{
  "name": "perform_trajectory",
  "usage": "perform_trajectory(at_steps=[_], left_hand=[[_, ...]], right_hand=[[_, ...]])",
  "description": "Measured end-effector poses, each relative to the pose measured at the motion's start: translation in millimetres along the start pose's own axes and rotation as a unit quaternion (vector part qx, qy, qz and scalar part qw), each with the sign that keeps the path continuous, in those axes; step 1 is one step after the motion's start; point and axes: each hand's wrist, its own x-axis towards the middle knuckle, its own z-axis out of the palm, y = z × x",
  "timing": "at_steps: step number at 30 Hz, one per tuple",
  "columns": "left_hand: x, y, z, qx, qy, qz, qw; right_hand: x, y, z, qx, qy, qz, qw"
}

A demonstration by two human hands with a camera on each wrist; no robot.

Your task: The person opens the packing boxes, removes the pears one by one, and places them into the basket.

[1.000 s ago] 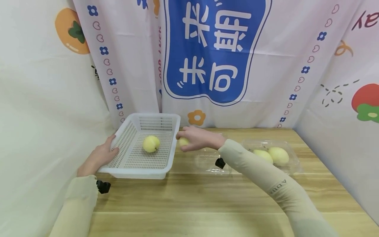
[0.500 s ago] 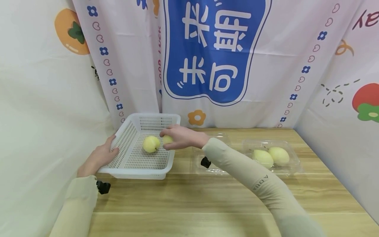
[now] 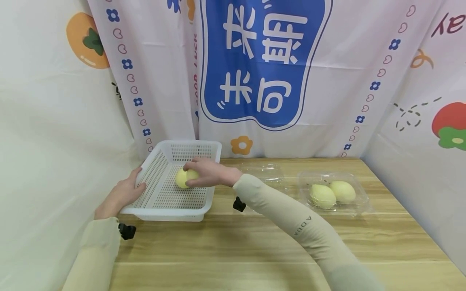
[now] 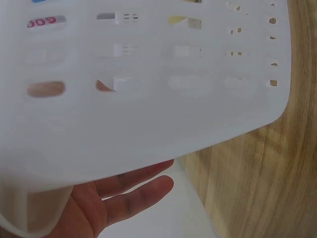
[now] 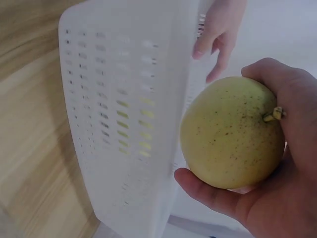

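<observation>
A round yellow pear (image 5: 230, 136) with a short stem is held in my right hand (image 3: 208, 173), thumb and fingers curled about its sides. That hand is over the white slotted basket (image 3: 165, 211), past its right rim. Inside the basket lies another pear (image 3: 180, 179), partly covered by the held one in the head view. My left hand (image 3: 121, 190) grips the basket's left rim, thumb over the edge. From the left wrist, its fingers (image 4: 141, 198) show beyond the basket's wall.
Right of the basket stands a clear plastic box (image 3: 267, 173), partly hidden by the right sleeve. Farther right, a second clear box (image 3: 354, 204) contains two pears (image 3: 343, 191). A printed curtain (image 3: 327, 133) hangs behind the wooden table (image 3: 218, 250).
My right hand has carried the pear leftward, from outside the basket's right rim to over its inside beside the other pear. The left hand and basket stay in place.
</observation>
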Motion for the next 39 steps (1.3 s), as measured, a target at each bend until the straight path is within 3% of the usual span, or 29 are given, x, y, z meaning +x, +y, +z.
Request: perform_trajectory(at_steps=[9, 21, 32, 39], left_hand=[[-0.9, 1.6, -1.3, -0.006, -0.001, 0.005, 1.0000], [2.5, -2.3, 0.5, 0.002, 0.015, 0.013, 0.9998], [7.1, 2.2, 0.6, 0.009, 0.012, 0.010, 0.9998], [5.4, -0.3, 1.7, 0.008, 0.014, 0.011, 0.9998]], right_hand=[[16, -4, 23.7, -0.023, -0.003, 0.003, 1.000], [26, -5, 47.0, -0.005, -0.040, 0.006, 0.999], [29, -8, 52.0, -0.025, -0.055, 0.006, 0.998], [35, -16, 58.2, -0.030, -0.106, 0.021, 0.994]])
